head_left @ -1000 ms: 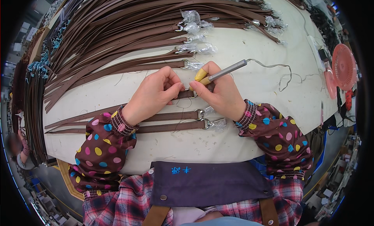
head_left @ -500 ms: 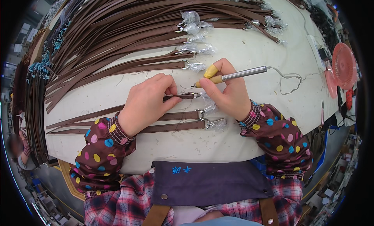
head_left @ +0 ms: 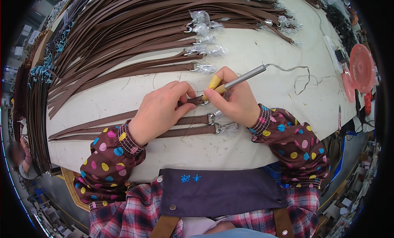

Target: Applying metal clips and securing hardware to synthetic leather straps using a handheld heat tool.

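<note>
A brown leather strap (head_left: 195, 101) is pinched between the thumb and fingers of my left hand (head_left: 163, 107), close to its metal ring end. Closed round a corded pen-shaped tool with a metal shaft (head_left: 246, 77) and a pale grip is my right hand (head_left: 237, 99). A yellow cover wraps one of its fingers. The tool's tip meets the strap end beside my left fingertips; my hand partly hides that spot. Just nearer to me lie two more brown straps (head_left: 193, 131), their metal clasps (head_left: 217, 128) in clear plastic wrap.
A large heap of brown straps (head_left: 135, 22) covers the table's far side, many ends wrapped in plastic. The tool's thin cord (head_left: 308, 75) runs right across the white table (head_left: 262, 45). Pink round plastic objects (head_left: 363, 69) stand at the right edge. Loose threads and specks dot the tabletop.
My right hand has moved left and slightly down, bringing the tool's tip onto the strap end. My left hand has shifted slightly right, still pinching the strap.
</note>
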The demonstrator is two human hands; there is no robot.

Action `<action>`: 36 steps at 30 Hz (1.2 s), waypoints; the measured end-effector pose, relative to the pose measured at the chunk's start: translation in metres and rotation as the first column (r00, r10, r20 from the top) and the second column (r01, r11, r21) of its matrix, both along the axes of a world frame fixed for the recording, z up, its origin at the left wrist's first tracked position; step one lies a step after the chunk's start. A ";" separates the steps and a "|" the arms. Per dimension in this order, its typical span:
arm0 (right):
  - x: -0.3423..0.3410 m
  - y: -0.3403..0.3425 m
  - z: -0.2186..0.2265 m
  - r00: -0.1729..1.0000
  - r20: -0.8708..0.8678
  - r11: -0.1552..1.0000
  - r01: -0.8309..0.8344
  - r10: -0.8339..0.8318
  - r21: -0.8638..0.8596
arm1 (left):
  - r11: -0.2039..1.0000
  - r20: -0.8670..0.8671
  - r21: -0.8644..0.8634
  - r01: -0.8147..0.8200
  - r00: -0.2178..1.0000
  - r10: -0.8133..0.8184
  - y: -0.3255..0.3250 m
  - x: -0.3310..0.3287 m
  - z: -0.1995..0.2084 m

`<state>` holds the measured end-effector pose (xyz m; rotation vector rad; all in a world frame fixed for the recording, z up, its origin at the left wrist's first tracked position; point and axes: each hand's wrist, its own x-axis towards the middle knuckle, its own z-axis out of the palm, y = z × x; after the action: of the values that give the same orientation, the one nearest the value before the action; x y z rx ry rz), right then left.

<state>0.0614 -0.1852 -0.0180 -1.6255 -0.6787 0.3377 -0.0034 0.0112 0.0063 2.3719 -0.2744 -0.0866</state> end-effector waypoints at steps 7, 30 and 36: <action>0.000 0.002 0.003 0.999 0.033 0.997 -0.031 0.034 -0.074 | 0.994 -0.110 -0.106 -0.005 0.994 -0.007 0.006 0.002 0.003; 0.000 0.002 0.000 0.997 0.065 0.991 -0.025 0.034 -0.132 | 0.994 -0.170 -0.106 0.005 0.985 -0.023 0.008 0.003 0.006; -0.001 0.003 0.000 0.998 0.057 0.995 -0.008 0.014 -0.095 | 0.992 -0.165 -0.127 -0.008 0.986 -0.013 0.009 0.004 0.006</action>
<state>0.0609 -0.1824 -0.0175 -1.7278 -0.7246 0.3368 0.0009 0.0198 0.0121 2.2227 -0.1970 -0.2589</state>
